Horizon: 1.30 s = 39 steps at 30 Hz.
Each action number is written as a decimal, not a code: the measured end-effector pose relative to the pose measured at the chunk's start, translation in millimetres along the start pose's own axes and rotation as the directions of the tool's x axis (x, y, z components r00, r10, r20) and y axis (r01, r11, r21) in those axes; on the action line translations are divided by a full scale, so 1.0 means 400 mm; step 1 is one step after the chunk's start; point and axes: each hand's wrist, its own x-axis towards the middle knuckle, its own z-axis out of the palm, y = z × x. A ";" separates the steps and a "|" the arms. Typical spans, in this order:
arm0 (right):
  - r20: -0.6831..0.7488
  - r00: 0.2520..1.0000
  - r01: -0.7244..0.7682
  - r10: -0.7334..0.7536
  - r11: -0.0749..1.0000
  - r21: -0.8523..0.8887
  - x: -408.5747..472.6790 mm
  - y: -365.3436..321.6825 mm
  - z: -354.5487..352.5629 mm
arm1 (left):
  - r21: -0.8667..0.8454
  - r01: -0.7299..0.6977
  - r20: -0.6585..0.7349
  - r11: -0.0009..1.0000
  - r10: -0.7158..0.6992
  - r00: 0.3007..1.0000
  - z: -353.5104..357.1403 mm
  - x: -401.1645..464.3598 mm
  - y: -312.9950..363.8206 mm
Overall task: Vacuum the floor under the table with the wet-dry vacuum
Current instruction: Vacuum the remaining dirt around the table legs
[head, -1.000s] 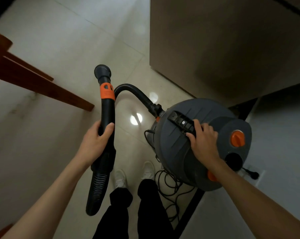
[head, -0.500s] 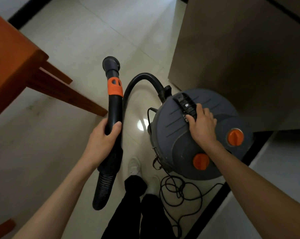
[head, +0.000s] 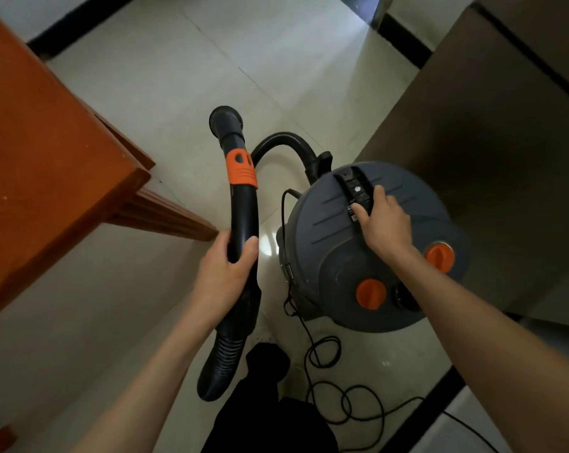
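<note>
A grey wet-dry vacuum (head: 335, 243) with orange knobs stands on the pale tiled floor (head: 243, 60) at centre right. My right hand (head: 382, 220) grips its black top handle (head: 355, 188). My left hand (head: 226, 273) holds the black hose wand (head: 242, 207), which has an orange collar and a round nozzle pointing away from me. The hose curves from the wand's far end back to the vacuum's front. An orange-brown wooden table (head: 47, 165) fills the left side, its corner close to the wand.
A tall brown cabinet (head: 489, 142) stands right behind the vacuum. The black power cord (head: 342, 387) lies coiled on the floor by my dark-trousered legs (head: 270, 413). Black skirting runs along the far walls. Open tiles lie ahead between table and cabinet.
The view has swung so the table now fills more of the left side and the far wall shows. The vacuum has turned a little under my right hand. Both grips are unchanged.
</note>
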 end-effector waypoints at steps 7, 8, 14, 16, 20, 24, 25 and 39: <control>-0.010 0.999 -0.037 0.038 0.999 0.027 0.111 -0.093 -0.028 | -0.015 -0.026 -0.086 1.000 0.025 0.996 -0.015 0.081 0.024; -0.008 0.999 -0.038 0.039 0.999 0.028 0.122 -0.103 -0.029 | -0.015 -0.028 -0.088 0.999 0.027 0.996 -0.015 0.091 0.025; 0.111 0.993 0.046 -0.051 0.998 0.048 0.190 -0.151 -0.031 | -0.027 -0.035 -0.113 0.999 0.031 0.993 -0.010 0.144 0.047; 0.130 0.988 0.071 -0.079 0.996 0.060 0.202 -0.168 -0.026 | -0.026 -0.036 -0.136 0.999 0.032 0.990 -0.004 0.154 0.060; 0.158 0.977 0.133 -0.144 0.988 0.078 0.217 -0.210 -0.023 | -0.022 -0.018 -0.205 1.000 0.013 0.979 0.004 0.185 0.102; 0.201 0.954 0.199 -0.221 0.972 0.123 0.244 -0.254 -0.020 | 0.033 0.006 -0.296 0.999 0.004 0.955 0.007 0.246 0.146; 0.211 0.946 0.220 -0.245 0.966 0.136 0.254 -0.269 -0.020 | 0.030 0.010 -0.320 0.999 0.000 0.947 0.009 0.262 0.158; 0.289 0.867 0.387 -0.405 0.914 0.118 0.452 -0.550 -0.023 | -0.230 0.060 -0.517 0.971 -0.174 0.838 -0.059 0.399 0.270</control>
